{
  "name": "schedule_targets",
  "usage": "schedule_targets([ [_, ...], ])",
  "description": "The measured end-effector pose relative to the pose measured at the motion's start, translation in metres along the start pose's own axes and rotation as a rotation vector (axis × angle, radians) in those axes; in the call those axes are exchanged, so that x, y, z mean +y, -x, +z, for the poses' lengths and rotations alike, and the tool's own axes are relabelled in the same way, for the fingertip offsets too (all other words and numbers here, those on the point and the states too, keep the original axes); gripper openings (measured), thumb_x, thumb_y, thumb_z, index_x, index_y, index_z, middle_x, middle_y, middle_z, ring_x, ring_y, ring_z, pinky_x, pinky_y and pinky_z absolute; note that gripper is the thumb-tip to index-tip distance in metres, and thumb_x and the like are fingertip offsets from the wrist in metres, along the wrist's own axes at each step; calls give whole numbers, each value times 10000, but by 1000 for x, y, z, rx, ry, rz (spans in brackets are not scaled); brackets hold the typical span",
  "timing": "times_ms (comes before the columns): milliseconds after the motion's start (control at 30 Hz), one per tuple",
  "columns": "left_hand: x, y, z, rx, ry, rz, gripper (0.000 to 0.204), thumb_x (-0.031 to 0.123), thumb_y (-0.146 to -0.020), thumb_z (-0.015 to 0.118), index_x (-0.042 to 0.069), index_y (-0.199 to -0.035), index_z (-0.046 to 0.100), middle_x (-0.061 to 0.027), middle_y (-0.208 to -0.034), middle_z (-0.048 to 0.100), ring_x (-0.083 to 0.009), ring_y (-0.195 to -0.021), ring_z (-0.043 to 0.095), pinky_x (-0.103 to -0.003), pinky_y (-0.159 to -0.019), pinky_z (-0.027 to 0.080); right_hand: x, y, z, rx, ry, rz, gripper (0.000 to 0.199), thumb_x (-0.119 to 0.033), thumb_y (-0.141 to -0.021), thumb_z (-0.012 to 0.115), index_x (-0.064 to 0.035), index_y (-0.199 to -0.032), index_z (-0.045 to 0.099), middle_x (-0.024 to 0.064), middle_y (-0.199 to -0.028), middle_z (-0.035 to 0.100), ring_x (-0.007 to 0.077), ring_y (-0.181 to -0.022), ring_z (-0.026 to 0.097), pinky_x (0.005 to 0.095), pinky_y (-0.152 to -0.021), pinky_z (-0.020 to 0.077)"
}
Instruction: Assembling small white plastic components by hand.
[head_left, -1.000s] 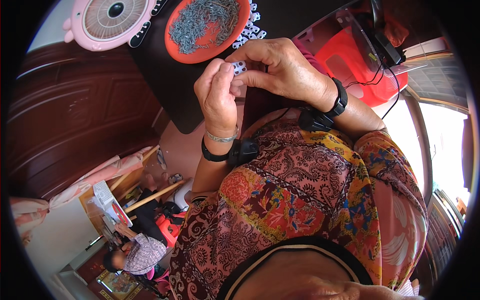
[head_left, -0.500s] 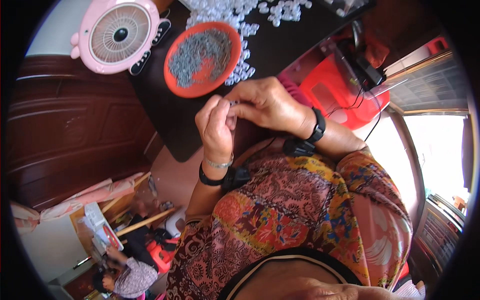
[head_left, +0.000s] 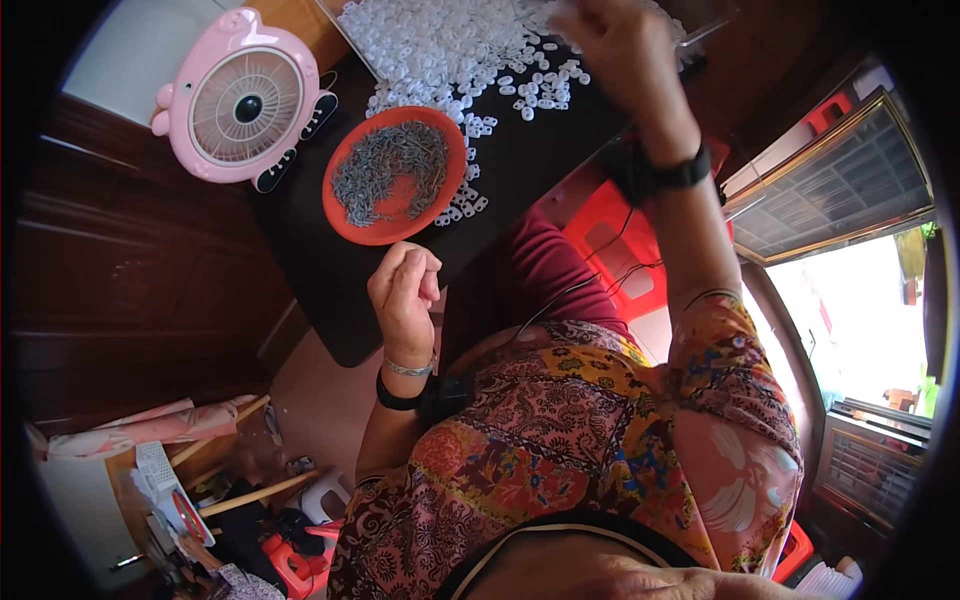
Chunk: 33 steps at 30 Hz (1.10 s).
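Observation:
My left hand [head_left: 405,295] is curled closed just below the orange bowl [head_left: 340,222] at the near edge of the dark table. Whatever its fingers hold is hidden. The bowl carries a heap of small grey metal pins, like nails or screws [head_left: 385,170]. My right hand [head_left: 622,50] is raised at the upper right, over the far side of the table, and smeared by motion, so its fingers do not show clearly. Left of it spreads a large pile of small white plastic pieces [head_left: 430,45], some with two dark holes. A looser group [head_left: 545,90] lies nearer that hand.
A pink fan [head_left: 247,108] stands left of the bowl on the dark table [head_left: 325,290]. Red plastic stools [head_left: 640,270] with thin black cables are at the right, beside my knee. Another person [head_left: 245,580] sits at the lower left.
My hands were together below the bowl, pinching a small piece. Now the right hand has moved up and right, away from the left, which stays near the bowl.

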<state>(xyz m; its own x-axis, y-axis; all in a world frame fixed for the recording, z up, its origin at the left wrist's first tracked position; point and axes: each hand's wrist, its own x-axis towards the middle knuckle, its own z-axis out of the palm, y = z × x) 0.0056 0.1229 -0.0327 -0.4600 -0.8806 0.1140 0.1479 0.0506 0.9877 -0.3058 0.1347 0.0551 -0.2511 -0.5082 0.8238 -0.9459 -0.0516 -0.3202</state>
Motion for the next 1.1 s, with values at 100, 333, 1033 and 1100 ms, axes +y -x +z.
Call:
schedule_targets([
  [100,2,0,4,-36,16,-17,241,151,-907,468,15,-722,544,30,-541,420,-28,-467,346,-194,-431,239,14,-40,-19,188,275,26,312,-163,-794,626,-9,-1066,641,166,-941,655,349,-848,626,396,-742,500],
  [333,3,2,1,-41,26,-19,230,157,-914,478,10,-752,549,25,-553,427,-30,-480,360,-189,-440,245,7,-12,-1,-551,-103,294,286,-220,-787,640,-38,-1007,661,186,-974,650,318,-960,603,388,-843,473],
  [1033,176,-36,-10,-378,-374,995,802,464,-862,525,-84,-1378,249,-198,-1249,517,-195,-1018,568,-238,-750,449,31,47,113,-693,276,-212,154,-141,-778,533,-99,-804,679,145,-810,642,326,-804,638,436,-713,519],
  [1100,187,-43,-12,-342,-369,1091,798,463,-864,523,-82,-1379,250,-196,-1252,516,-195,-1023,566,-238,-756,449,26,51,110,-687,283,-216,145,-153,-784,546,-98,-800,679,148,-816,640,331,-814,637,441,-718,520],
])
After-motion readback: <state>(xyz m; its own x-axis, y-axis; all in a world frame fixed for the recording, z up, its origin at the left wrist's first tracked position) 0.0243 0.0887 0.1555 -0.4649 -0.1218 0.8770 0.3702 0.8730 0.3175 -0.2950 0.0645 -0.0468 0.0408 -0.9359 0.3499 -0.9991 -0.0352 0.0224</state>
